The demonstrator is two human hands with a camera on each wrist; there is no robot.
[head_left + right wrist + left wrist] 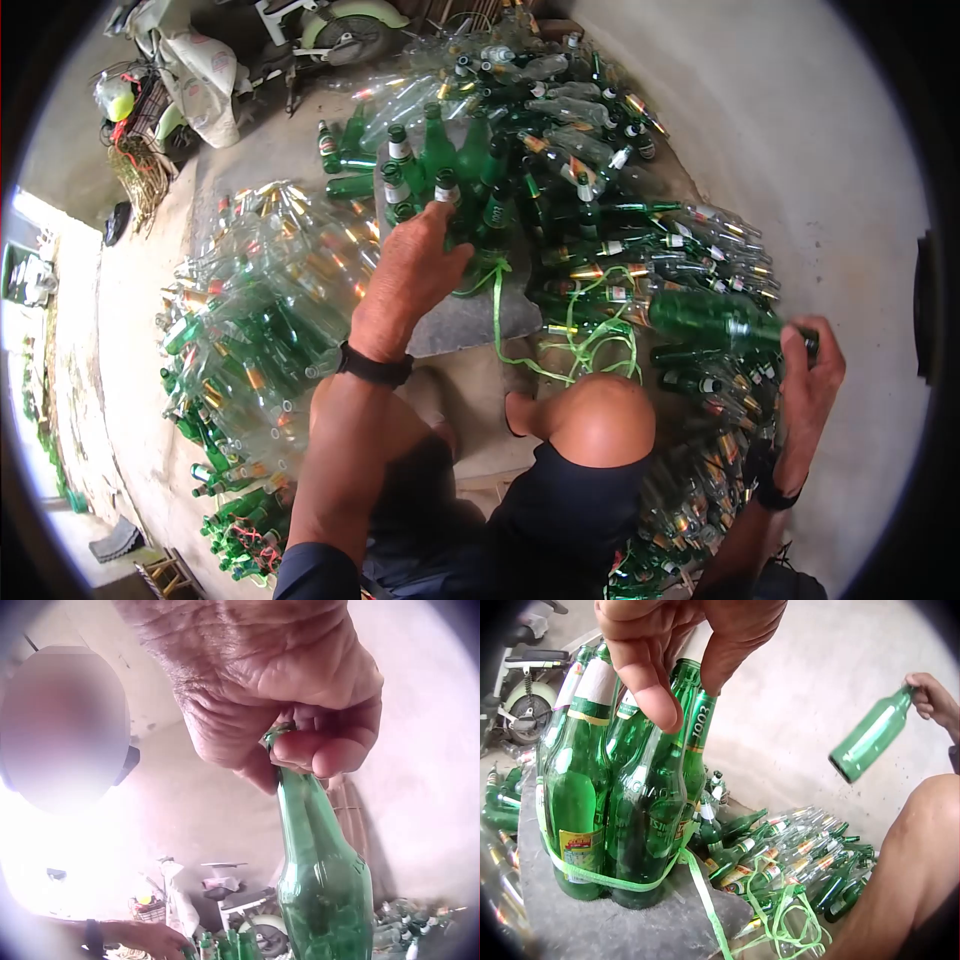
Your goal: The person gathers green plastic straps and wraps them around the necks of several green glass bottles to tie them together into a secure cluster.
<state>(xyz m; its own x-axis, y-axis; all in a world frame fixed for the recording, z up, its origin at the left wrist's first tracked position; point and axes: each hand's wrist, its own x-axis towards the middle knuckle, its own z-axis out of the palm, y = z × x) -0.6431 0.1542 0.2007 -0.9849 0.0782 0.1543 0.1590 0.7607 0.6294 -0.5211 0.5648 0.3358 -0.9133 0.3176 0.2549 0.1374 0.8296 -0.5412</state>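
Observation:
A cluster of green bottles [577, 795] stands upright on a grey slab [430, 325], with a light green plastic strap [630, 885] passed around its lower part. My left hand [410, 265] is over the near side of the cluster. In the left wrist view its thumb and fingers [649, 694] pinch a bottle neck among the others. Off to the right, my right hand [815, 370] grips another green bottle [715, 318] by the neck, near its mouth. That bottle [322, 885] hangs neck up and tilted in the left wrist view, clear of the bottle pile.
Loose strap [600, 340] trails off the slab in tangled loops. Heaps of clear and green bottles lie to the left [290, 290], right [700, 400] and back [550, 100]. A scooter [345, 30] stands at the back. My bare knee [605, 420] is close to the strap.

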